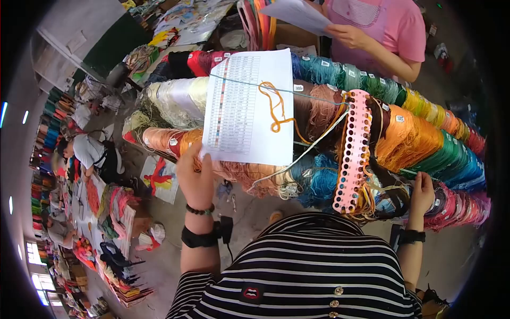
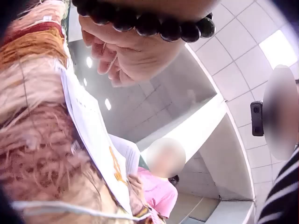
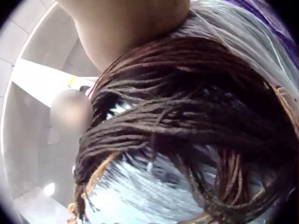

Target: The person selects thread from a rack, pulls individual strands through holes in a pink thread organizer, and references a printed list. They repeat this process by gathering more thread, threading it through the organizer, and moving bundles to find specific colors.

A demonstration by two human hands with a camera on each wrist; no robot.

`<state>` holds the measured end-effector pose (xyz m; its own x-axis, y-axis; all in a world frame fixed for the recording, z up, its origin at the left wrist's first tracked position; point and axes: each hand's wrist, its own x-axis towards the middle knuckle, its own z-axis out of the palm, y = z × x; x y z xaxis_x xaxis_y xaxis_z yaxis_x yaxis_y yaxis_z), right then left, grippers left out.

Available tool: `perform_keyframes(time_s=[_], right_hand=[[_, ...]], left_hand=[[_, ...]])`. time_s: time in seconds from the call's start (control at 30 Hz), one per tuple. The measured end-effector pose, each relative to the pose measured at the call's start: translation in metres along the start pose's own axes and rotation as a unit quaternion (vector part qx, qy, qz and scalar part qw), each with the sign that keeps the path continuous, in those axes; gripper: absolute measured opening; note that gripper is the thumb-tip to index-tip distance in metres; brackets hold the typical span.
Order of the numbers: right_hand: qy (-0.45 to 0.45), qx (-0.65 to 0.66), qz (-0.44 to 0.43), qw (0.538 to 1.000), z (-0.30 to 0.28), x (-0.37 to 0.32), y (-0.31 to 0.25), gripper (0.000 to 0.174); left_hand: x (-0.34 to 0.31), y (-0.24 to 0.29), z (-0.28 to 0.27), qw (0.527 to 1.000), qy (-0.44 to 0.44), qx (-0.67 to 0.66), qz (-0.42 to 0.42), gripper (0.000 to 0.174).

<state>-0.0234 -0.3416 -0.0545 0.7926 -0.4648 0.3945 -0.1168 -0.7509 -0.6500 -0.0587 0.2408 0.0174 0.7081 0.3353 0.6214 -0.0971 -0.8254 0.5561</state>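
My left hand (image 1: 195, 178) is at the lower left corner of a printed sheet (image 1: 276, 114), its thumb over the edge and a finger alongside, pinching it. The sheet, a chart of numbers and color swatches, lies across rows of thread hanks with a loose orange thread (image 1: 273, 106) on it. My right hand (image 1: 421, 191) is at the front right of the rack, its fingertips pinching something thin and pale (image 1: 408, 171). Between the hands stands a pink card with holes (image 1: 350, 154), threads tied along it. In the right wrist view, dark brown threads (image 3: 187, 116) hide my fingers.
Beyond the rack a person in pink (image 1: 396, 32) holds papers (image 1: 297, 15). Orange hanks (image 1: 406, 135) and green hanks (image 1: 459, 151) fill the rack's right side. People sit at a cluttered table (image 1: 85, 204) on the left.
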Motion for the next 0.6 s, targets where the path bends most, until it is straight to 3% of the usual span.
perform_keyframes(time_s=[0.07, 0.23, 0.6], right_hand=[[0.017, -0.060, -0.019, 0.998, 0.000, -0.002, -0.006, 0.024], [0.024, -0.063, -0.024, 0.997, 0.005, -0.002, 0.002, 0.023], [0.036, -0.103, -0.028, 0.994, 0.002, -0.005, -0.011, 0.021]], left_hand=[[0.018, -0.020, 0.000, 0.999, -0.030, 0.016, 0.026, 0.036], [0.027, -0.054, 0.019, 0.995, -0.090, 0.033, 0.030, 0.054], [0.016, -0.060, 0.046, 0.992, -0.112, -0.050, -0.035, 0.062]])
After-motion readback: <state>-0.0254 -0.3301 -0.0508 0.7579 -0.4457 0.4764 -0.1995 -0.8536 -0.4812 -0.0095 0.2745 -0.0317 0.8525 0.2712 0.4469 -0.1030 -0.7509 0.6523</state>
